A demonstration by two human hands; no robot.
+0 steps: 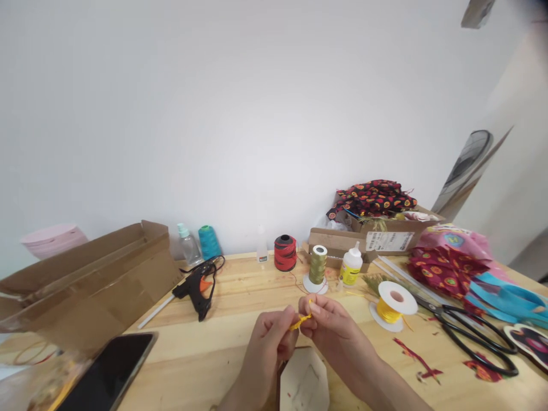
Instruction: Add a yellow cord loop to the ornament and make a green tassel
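My left hand [274, 337] and my right hand [331, 328] meet near the front middle of the table, fingertips close together. A short yellow knotted cord [301, 322] runs between them, pinched at both ends by thumb and fingers. Just below the hands lies a pale, angular-edged board [303, 379], partly covered by my left hand. Right of my right hand stands a white spool of yellow cord [389, 311]. Beyond the hands is a cone of olive thread [318, 267].
Black-handled scissors [475, 337] and red fabric scraps [417, 359] lie at right. A glue gun [199, 291], phone [109, 371] and long cardboard box [98, 285] are at left. Behind stand a red-and-black spool [285, 254], a yellow-labelled glue bottle [351, 267] and a fabric-filled box [389, 237].
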